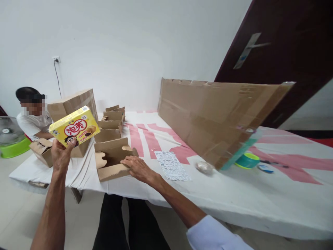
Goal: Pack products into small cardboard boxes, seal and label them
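My left hand [61,153] holds up a yellow snack box [84,130] with red and white printing, thumb across its front face. The box is tilted and hangs above the left part of the table. My right hand [139,168] grips the right end of an open brown cardboard tray [112,173] with cut-out edges, near the table's front edge. The tray's inside is partly in shadow. Behind it, more open cardboard trays [108,134] stand in a row reaching toward the wall.
A large cardboard box [75,100] and a small carton [44,150] stand at left, near a seated person [32,118]. A big cardboard panel [205,114] leans upright on the covered table [234,198]. Near it lie a printed sheet [172,166], a clear roll [204,167] and a teal tape roll [247,160].
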